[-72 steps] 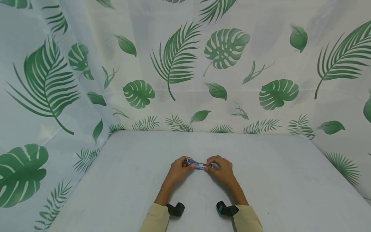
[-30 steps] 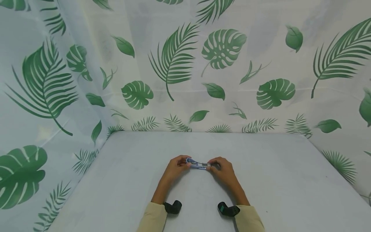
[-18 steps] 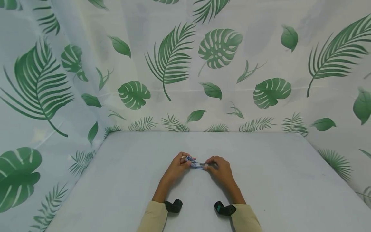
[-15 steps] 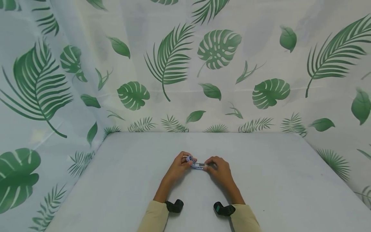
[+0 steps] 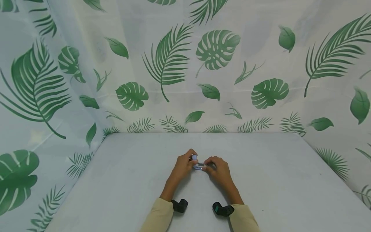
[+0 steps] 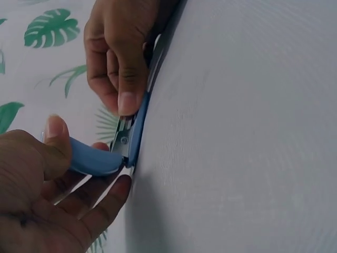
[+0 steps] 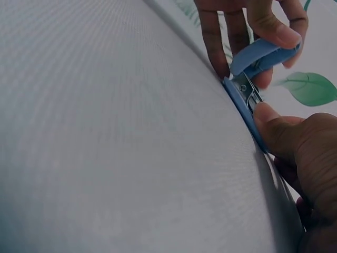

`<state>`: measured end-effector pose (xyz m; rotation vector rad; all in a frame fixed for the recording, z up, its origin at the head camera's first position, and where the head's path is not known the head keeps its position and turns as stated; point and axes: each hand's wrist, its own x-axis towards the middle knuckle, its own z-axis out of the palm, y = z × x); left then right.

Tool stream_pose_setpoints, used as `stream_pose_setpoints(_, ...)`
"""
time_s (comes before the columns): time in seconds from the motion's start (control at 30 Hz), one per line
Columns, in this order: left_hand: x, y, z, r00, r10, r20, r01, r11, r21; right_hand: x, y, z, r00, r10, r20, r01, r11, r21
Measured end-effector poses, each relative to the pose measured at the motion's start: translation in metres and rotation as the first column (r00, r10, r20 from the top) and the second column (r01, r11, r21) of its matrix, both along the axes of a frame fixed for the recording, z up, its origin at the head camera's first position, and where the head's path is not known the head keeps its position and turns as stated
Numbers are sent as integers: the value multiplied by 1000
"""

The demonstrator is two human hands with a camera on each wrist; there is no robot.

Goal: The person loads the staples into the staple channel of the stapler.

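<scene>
A small blue stapler [image 5: 199, 167] is held between both hands above the white table, its blue top cover [image 6: 95, 161] swung well up from the metal magazine [image 6: 122, 138]. My left hand [image 5: 183, 163] pinches that cover between thumb and fingers, other fingers spread behind the hinge in the left wrist view. With thumb and fingertips, my right hand [image 5: 221, 168] grips the far end of the magazine and the blue base [image 7: 243, 108]. The right fingers hide the stapler's front end.
The white tabletop [image 5: 139, 180] stretches around both hands. Behind it and along the sides hangs a pale curtain [image 5: 174, 106] printed with green leaves. Black wrist cameras [image 5: 180, 205] sit at the cuffs of the beige sleeves [image 5: 158, 215].
My left hand has moved right and up, swinging the stapler's cover from slanting over the magazine to standing steeply upright. The right hand keeps its grip, nearly in place. The head view has shifted slightly.
</scene>
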<state>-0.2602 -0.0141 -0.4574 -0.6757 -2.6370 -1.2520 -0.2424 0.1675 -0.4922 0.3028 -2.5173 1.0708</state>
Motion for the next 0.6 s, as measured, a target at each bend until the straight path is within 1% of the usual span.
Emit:
stream_pose_setpoints(0.1,1,6,3,999,34,-14,-35,996,-83,0,1,-1,1000,-2,1,2,1000,3)
stream_pose_setpoints(0.17,1,10,5,998,61,-18,-63,986,-155,0,1,-1,1000,-6,8,6,1000,-1)
stream_pose_setpoints(0.23,3,14,7,997,78,-25,-81,970,-228,0,0,-1,1000,-11,22,12,1000,-10)
stream_pose_setpoints(0.33,6,20,11,995,90,-46,-100,939,-329,0,-1,-1,999,-15,32,15,1000,-13)
stream_pose_setpoints(0.43,10,24,12,993,85,-80,-109,918,-380,0,-1,0,999,-16,35,17,1000,-10)
stream_pose_setpoints(0.6,13,28,9,986,72,-154,-133,892,-431,1,-1,-2,999,-25,40,26,1000,-4)
